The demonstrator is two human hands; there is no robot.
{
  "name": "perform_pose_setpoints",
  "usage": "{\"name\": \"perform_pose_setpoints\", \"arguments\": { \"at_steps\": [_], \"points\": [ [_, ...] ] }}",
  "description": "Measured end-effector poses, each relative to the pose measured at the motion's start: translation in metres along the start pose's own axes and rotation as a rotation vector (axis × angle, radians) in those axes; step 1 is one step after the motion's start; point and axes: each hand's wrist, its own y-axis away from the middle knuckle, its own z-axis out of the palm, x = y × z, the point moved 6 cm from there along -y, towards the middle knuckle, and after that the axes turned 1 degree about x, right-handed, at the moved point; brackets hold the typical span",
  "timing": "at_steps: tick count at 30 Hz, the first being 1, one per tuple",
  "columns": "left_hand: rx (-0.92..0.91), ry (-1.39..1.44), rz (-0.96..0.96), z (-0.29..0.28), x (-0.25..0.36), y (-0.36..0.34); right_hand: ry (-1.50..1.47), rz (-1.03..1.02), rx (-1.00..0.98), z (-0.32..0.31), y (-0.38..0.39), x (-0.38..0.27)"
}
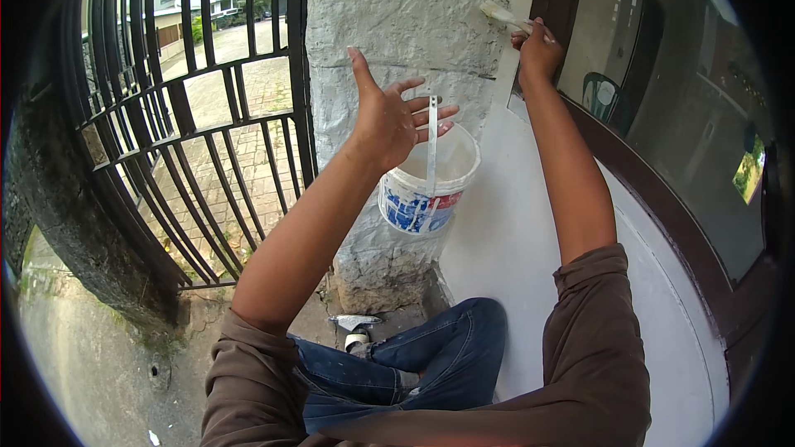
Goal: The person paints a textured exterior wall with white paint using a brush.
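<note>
My left hand is raised in front of the rough wall, its thumb spread away from the fingers. Looped over those fingers is the handle of a white paint bucket, which hangs upright with blue and red marks on its side. Pale paint coats the bucket's inside. Higher up and to the right, my right hand grips the handle of a paintbrush. The brush's pale bristles point left, at or very near the whitish textured wall, beside the window frame.
A black metal gate stands left of the wall, with paving beyond it. To the right are a smooth white lower wall and a dark-framed window. A paint-marked flat piece lies near my foot on the concrete ground.
</note>
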Motion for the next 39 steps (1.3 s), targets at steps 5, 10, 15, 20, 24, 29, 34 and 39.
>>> {"name": "perform_pose_setpoints", "arguments": {
  "at_steps": [5,10,15,20,24,29,34,39],
  "points": [
    [0.055,-0.016,-0.132,-0.074,-0.035,0.057,0.409,-0.147,-0.072,0.0,-0.006,-0.007],
    [0.244,-0.053,-0.334,-0.183,-0.092,0.126,0.538,-0.254,-0.152,0.015,0.004,-0.019],
    [0.409,0.013,-0.43,-0.274,-0.155,0.209,0.581,-0.418,-0.183,0.015,-0.005,-0.051],
    [0.567,-0.044,-0.43,-0.309,-0.167,0.245,0.924,-0.401,-0.38,0.023,0.023,-0.041],
    [0.567,0.039,-0.324,-0.295,-0.147,0.234,0.93,-0.424,-0.404,0.021,0.023,-0.047],
    [0.596,0.062,-0.218,-0.295,-0.137,0.238,0.922,-0.52,-0.332,0.033,-0.014,-0.071],
    [0.591,0.093,-0.233,-0.296,-0.138,0.238,0.927,-0.585,-0.283,0.048,-0.039,-0.078],
    [0.545,0.105,-0.277,-0.288,-0.143,0.234,0.949,-0.523,-0.367,0.047,-0.046,-0.065]
  ]
}}
